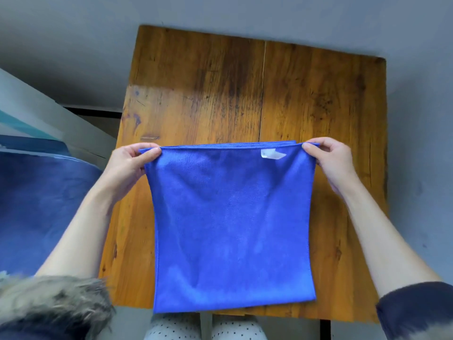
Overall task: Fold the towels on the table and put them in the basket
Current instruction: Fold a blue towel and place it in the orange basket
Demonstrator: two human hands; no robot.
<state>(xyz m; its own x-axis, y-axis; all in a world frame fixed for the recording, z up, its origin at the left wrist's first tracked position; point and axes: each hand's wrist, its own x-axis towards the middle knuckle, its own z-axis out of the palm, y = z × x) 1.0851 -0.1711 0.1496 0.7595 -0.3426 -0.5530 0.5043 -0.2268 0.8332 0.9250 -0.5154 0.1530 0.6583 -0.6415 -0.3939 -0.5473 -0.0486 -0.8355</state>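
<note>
Blue towel [232, 224] — corners pinched, both hands

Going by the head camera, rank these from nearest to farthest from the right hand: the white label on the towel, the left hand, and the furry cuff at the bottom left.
From the right hand:
1. White label, on the blue towel near its far right corner, just beside that hand.
2. Left hand, pinching the towel's far left corner, across the towel's width.
3. Furry cuff, at the bottom left of the picture, nearest the person.

No writing can be read anywhere; the white tag [272, 154] on the blue towel [232, 229], toward one o'clock, looks blank.
</note>
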